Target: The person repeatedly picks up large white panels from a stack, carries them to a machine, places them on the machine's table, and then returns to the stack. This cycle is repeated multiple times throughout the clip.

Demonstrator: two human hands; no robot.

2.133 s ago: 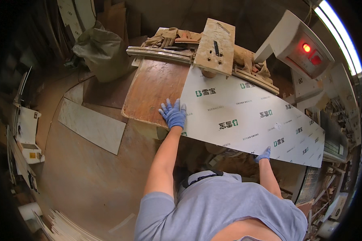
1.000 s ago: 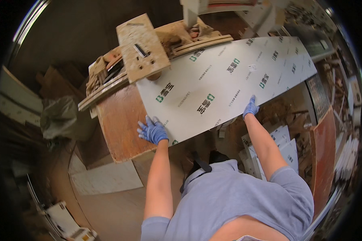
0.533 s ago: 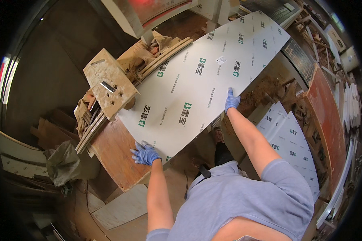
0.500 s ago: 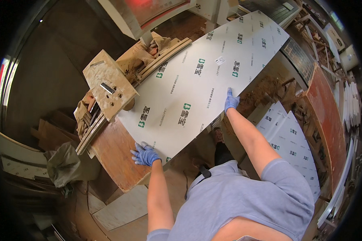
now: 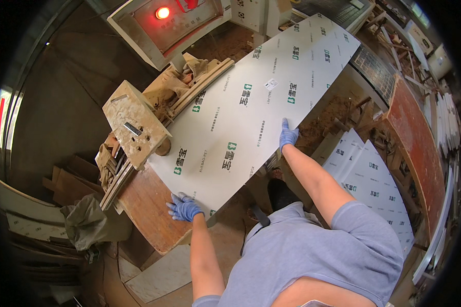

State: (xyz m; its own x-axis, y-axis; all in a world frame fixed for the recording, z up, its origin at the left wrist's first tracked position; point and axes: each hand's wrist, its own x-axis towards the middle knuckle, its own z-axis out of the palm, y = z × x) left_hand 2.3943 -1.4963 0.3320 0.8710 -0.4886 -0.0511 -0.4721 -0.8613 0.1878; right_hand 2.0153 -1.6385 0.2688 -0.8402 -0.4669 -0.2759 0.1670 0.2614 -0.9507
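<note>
A long white sheet panel (image 5: pixel 217 130) with green and black print lies flat across the worktable, slanting from the near left to the far right. My left hand (image 5: pixel 185 207), in a blue glove, rests with fingers spread at the panel's near end. At the panel's right long edge is my right hand (image 5: pixel 288 134), gloved too. Its thumb lies on the top face, and the other fingers curl at the edge, partly hidden. Along the panel's left side runs a pale fence rail (image 5: pixel 202 87), next to a dusty block-shaped machine head (image 5: pixel 137 123).
A brown wooden tabletop (image 5: pixel 156 207) shows at the near left. Beyond the rail stands a control box (image 5: pixel 164 30) with a lit red lamp. More printed panels (image 5: pixel 371 181) lean at my right, beside a reddish board (image 5: pixel 415 158). A grey-green sack (image 5: pixel 92 222) sits at the left.
The view has shifted, so the control box's lit red lamp now shows and the scene sits lower. Both hands keep about the same places on the panel.
</note>
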